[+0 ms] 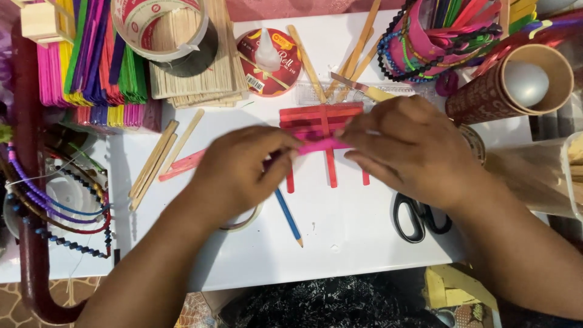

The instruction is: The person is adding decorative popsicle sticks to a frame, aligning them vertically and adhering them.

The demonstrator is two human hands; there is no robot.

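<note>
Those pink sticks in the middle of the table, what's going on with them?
A person is holding a pink craft stick between both hands, the left hand at one end and the right hand at the other, just above a red stick frame lying on the white table. A blue pencil and black scissors lie close to the hands. Stacks of coloured sticks and plain wooden sticks sit at the far edge, beside a glue bottle.
</note>
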